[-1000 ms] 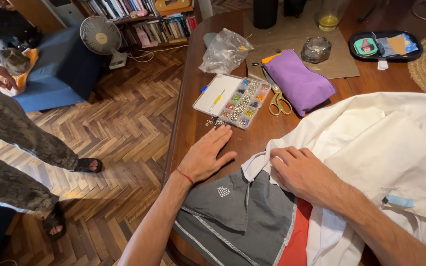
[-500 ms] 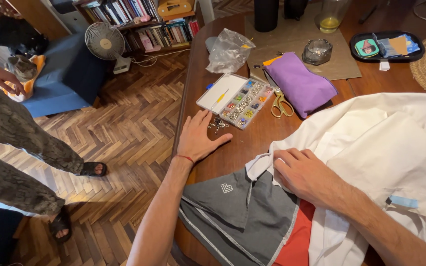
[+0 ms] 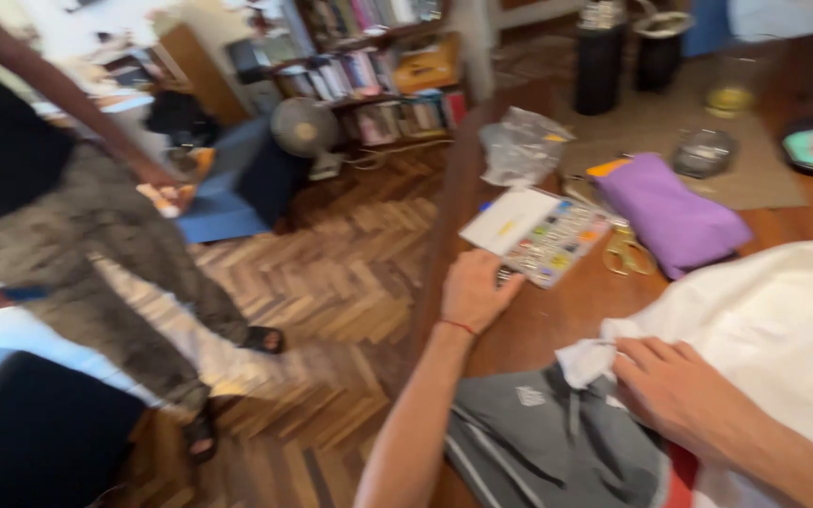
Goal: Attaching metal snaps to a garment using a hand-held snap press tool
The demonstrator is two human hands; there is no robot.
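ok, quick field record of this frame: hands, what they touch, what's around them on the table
left hand: flat on the wooden table, fingertips at the clear compartment box
right hand: resting on the white cloth, fingers on its crumpled edge
under the cloth: grey garment
nearby: purple fabric, scissors, clear plastic bag
other person: standing on the parquet floor at left, blurred
image: motion blur
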